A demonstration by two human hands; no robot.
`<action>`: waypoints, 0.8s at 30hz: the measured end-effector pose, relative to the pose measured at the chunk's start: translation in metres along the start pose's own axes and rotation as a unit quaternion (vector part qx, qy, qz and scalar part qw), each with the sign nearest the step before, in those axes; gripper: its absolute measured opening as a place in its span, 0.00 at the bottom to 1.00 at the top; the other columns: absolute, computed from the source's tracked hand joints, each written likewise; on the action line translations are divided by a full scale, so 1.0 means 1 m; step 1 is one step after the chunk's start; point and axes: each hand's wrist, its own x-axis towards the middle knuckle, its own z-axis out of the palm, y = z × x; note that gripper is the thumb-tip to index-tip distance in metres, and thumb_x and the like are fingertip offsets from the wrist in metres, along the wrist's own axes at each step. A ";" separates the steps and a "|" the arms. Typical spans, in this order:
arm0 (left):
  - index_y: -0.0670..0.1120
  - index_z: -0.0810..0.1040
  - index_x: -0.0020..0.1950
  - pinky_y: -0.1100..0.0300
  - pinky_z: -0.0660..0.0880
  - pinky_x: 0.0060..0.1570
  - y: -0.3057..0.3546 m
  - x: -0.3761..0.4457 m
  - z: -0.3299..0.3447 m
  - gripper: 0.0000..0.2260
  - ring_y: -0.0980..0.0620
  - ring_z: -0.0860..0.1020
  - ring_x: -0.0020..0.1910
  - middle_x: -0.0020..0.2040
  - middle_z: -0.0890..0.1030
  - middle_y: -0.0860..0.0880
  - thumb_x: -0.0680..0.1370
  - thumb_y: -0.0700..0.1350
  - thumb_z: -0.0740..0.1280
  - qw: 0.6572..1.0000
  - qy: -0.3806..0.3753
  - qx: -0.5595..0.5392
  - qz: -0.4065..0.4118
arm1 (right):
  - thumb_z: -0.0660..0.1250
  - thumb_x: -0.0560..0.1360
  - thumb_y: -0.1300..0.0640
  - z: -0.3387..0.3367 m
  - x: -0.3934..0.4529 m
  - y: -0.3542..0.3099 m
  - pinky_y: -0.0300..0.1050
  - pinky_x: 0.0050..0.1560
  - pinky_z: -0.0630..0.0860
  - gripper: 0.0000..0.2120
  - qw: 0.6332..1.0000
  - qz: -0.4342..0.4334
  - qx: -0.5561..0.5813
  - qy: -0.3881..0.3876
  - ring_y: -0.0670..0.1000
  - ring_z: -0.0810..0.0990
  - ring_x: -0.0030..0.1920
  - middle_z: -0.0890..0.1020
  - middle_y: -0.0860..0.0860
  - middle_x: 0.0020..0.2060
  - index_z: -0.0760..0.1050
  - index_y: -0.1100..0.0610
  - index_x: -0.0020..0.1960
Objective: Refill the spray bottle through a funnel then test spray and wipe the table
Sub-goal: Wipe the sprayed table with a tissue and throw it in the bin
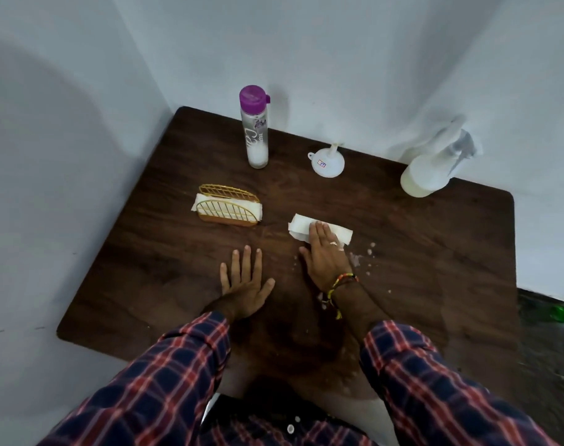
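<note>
- The water bottle (254,127) with the purple cap stands closed at the far left of the table (139,284), so the pouring seems to be finished.
- The napkin holder (227,206) sits nearer to the person, with white napkins inside it.
- The left hand (245,281) lies flat on the wood with straight fingers spread; it grasps nothing and only supports the person.
- The funnel (327,160) rests upside down on the table, apart from any bottle (this suggests the refill step is done).
- The right hand (324,252) presses a folded tissue (319,228) onto the table with straight fingers, not clenched around it; this looks like the wiping step.
- Small droplets (369,252) remain just to the right of this hand, so the wiping is probably not complete.
- The spray bottle (435,165) stands at the far right with its spray head on and pale liquid inside.
</note>
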 end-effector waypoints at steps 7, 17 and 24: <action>0.52 0.31 0.78 0.42 0.30 0.71 -0.001 0.000 0.006 0.30 0.45 0.29 0.76 0.77 0.28 0.48 0.83 0.60 0.43 0.999 0.030 -0.016 0.004 | 0.52 0.83 0.51 0.000 0.046 -0.018 0.60 0.76 0.48 0.28 0.996 0.066 -0.054 -0.019 0.63 0.56 0.77 0.60 0.65 0.75 0.55 0.67 0.76; 0.53 0.35 0.79 0.44 0.31 0.72 0.000 0.000 0.008 0.27 0.47 0.32 0.77 0.79 0.33 0.49 0.83 0.57 0.42 0.997 0.058 -0.050 -0.003 | 0.50 0.79 0.49 0.015 0.009 -0.023 0.61 0.71 0.63 0.29 0.983 0.180 -0.026 0.019 0.65 0.69 0.71 0.72 0.66 0.68 0.68 0.69 0.70; 0.51 0.35 0.79 0.44 0.31 0.72 0.001 -0.003 0.010 0.27 0.46 0.32 0.77 0.79 0.33 0.48 0.83 0.57 0.42 0.997 0.072 -0.035 0.000 | 0.47 0.83 0.51 0.040 -0.040 -0.063 0.58 0.76 0.55 0.27 0.999 0.039 -0.027 -0.024 0.63 0.58 0.76 0.62 0.64 0.75 0.59 0.66 0.76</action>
